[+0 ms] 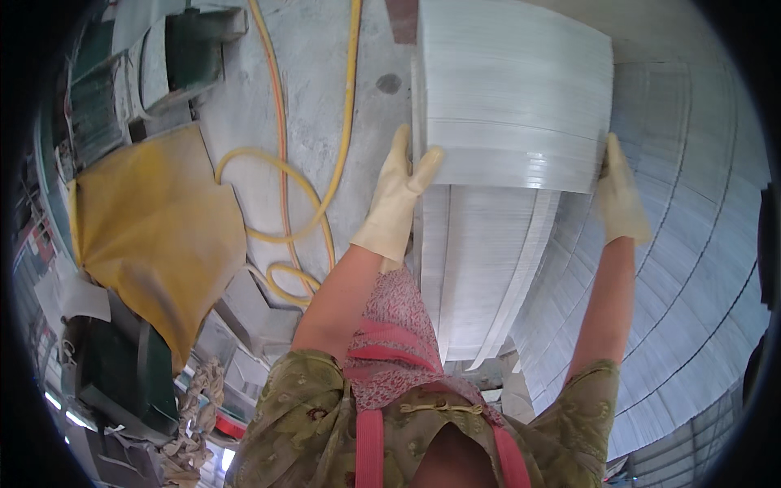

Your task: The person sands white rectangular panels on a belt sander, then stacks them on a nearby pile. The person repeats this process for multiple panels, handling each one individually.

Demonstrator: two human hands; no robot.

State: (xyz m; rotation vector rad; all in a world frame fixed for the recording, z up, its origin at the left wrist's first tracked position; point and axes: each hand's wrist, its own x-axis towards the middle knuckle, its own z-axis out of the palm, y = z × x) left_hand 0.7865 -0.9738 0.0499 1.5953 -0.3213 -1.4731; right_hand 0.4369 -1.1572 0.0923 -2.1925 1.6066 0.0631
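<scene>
A tall stack of thin, pale sheets point(518, 91) stands before me, its layers showing as fine lines. My left hand point(406, 177), in a cream rubber glove, lies against the stack's left side, thumb at the near corner. On the opposite side, my right hand point(619, 189) wears a matching glove and presses along the right edge; its fingers are partly hidden. Beneath the near end of this stack, a lower pile of similar pale material point(488, 262) reaches toward my apron point(396, 329).
Yellow hoses point(351, 91) loop over the grey floor point(244, 110) at left. Beside them a yellow-brown sheet point(165, 226) drapes over something, near dark green containers point(122, 372). At right rises a large bank of pale layered material point(689, 244) with dark, cord-like lines.
</scene>
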